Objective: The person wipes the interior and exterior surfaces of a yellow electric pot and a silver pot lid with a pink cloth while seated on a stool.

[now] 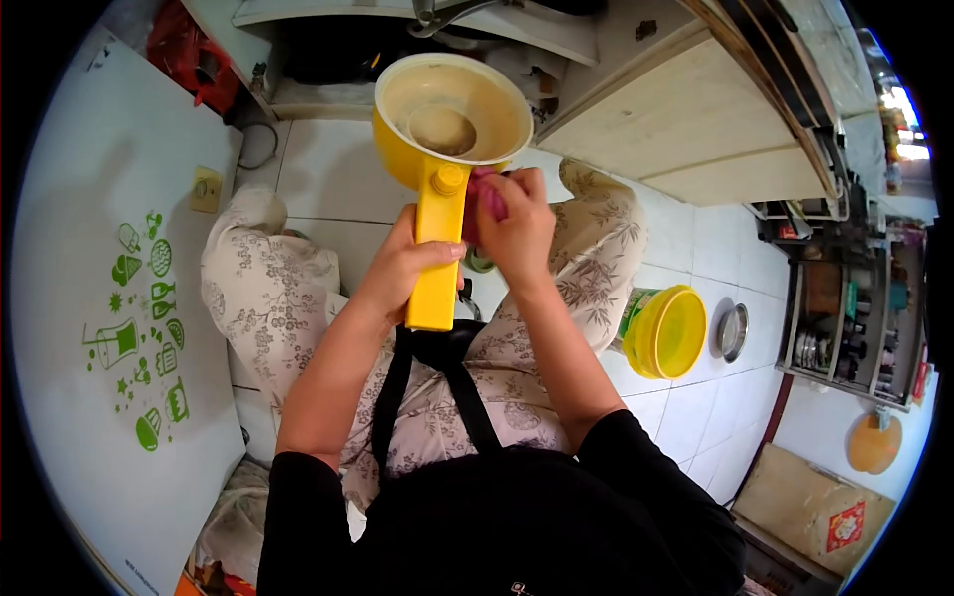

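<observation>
My left hand (410, 264) is wrapped round the broad yellow handle (434, 276) of a small yellow cooking pot, its thumb across the top face. The pot's round bowl (447, 112) tilts toward me, showing a cream inside with a darker stained patch at the bottom. A round yellow knob (449, 179) sits on the handle near the bowl. In my right hand (518, 231) is a bunched pink cloth (490, 197), held against the handle's right side just below the bowl's rim. Part of the cloth is hidden behind my fingers and the handle.
An open cabinet (320, 100) stands ahead, with a cabinet door (693, 134) at the right. On the white tiled floor are a yellow-rimmed bucket (674, 331) and a metal bowl (734, 333). A white panel with green stickers (118, 343) rises close on my left.
</observation>
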The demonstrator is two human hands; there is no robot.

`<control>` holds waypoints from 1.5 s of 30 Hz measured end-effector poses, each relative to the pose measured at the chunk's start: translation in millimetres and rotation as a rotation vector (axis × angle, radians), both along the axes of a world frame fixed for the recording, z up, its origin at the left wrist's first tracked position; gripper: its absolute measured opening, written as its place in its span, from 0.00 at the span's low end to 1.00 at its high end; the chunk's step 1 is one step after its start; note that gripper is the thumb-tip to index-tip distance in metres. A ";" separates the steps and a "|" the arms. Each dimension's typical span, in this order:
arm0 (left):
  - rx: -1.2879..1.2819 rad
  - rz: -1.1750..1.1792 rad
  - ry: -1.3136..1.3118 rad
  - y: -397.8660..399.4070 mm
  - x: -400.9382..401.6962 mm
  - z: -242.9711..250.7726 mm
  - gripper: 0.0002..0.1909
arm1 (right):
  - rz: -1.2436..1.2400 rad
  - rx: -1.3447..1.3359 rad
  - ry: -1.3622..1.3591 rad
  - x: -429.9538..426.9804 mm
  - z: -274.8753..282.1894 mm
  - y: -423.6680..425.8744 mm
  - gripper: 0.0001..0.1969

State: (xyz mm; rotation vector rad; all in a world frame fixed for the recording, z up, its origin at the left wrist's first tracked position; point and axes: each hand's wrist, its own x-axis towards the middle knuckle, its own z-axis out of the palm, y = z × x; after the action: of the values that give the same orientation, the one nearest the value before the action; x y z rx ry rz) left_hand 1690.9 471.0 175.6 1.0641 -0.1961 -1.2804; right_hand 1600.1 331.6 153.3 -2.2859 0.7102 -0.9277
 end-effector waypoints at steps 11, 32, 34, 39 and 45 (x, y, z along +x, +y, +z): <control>-0.181 -0.087 0.039 0.6 4.6 9.3 0.31 | -0.069 1.095 -0.498 -23.3 14.7 0.3 0.12; -0.080 -0.012 -0.086 -8.7 -6.2 -12.8 0.27 | 0.156 0.015 0.066 -11.1 30.6 8.8 0.07; -0.072 0.003 -0.092 -11.6 -6.8 -16.9 0.27 | 0.138 0.099 0.052 -8.0 30.7 15.5 0.07; -0.073 0.090 0.040 -13.0 -13.2 -21.3 0.22 | 0.238 0.281 0.168 -19.7 46.7 26.4 0.07; -0.182 0.071 0.087 -19.8 -15.7 -19.5 0.31 | 0.116 0.104 0.073 -11.5 32.6 11.3 0.06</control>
State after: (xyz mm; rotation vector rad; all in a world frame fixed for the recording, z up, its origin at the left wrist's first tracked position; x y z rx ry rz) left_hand 1675.2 451.2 156.1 0.8512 -0.2031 -1.2179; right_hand 1588.6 342.9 185.9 -2.2522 0.6334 -0.7400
